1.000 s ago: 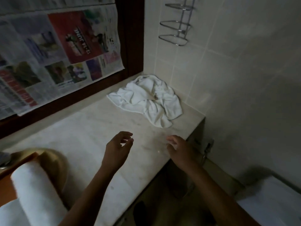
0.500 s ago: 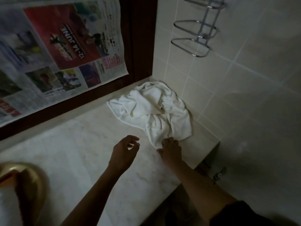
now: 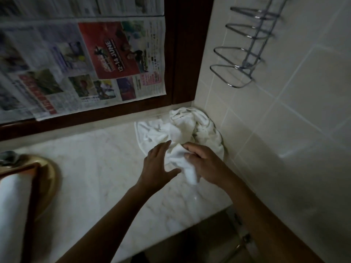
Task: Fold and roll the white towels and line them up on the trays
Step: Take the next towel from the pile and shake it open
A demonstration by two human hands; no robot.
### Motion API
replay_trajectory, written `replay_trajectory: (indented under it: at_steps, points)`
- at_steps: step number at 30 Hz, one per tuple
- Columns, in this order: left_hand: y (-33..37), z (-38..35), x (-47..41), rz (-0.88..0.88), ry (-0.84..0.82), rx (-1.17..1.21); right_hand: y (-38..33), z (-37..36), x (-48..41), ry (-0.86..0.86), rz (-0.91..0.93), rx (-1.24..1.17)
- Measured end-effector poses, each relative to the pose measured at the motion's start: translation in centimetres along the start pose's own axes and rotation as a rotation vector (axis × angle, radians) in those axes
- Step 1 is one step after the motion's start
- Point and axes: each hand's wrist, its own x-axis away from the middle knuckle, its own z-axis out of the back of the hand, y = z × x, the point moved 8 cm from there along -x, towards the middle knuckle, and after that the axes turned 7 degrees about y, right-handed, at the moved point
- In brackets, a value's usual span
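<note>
Head camera gives me a dim, downward look at a pale marble desk (image 3: pixel 91 168) that fills the middle of my view and ends at a corner on the right. A wall of light tiles (image 3: pixel 284 130) rises along that right side. At the back, sheets of newspaper (image 3: pixel 76 63) hang inside a dark wooden frame (image 3: pixel 186 54), one page showing a red advert.

At the far left edge I see a rolled white towel (image 3: pixel 11 205), lying lengthwise toward me on a tray (image 3: pixel 47 179) with a gold rim; much of both is cut off by the frame edge.

The loose white towel (image 3: pixel 190 128) lies crumpled on the desk in the back right corner, pushed up against the tiled wall and the foot of the frame, well apart from the tray.

A chrome wire rack (image 3: pixel 247 54) with several loops is fixed to the tiles above that corner.

My right hand (image 3: pixel 207 164) is on the near end of the loose towel, its fingers (image 3: pixel 190 149) curled round a bunch of cloth, with a short tail of it hanging out below the grip. My left hand (image 3: pixel 157 164) sits just beside it, fingers (image 3: pixel 161 149) straight and slightly spread, their tips over the towel's near edge and the thumb stretched toward the bunched cloth. Whether the palm presses on the desk, I cannot tell.
</note>
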Motion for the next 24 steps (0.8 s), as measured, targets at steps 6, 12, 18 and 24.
replay_trajectory:
  at_steps: [6, 12, 18, 24]
  points:
    - [3.3, 0.6, -0.2, 0.059, -0.012, 0.246, -2.4, 5.1, 0.2, 0.058, 0.084, -0.058]
    - [2.1, 6.6, 4.3, 0.192, 0.187, 0.606, 2.3, 6.3, 0.0, 0.077, -0.054, -0.329]
    - [0.8, 15.2, 8.8, 0.366, 0.469, 0.811, 8.9, -1.9, -3.8, 0.046, -0.056, 0.071]
    - [-4.4, 20.5, 15.8, 0.618, 0.747, 0.618, 11.4, -15.5, -6.8, -0.273, 0.211, 0.592]
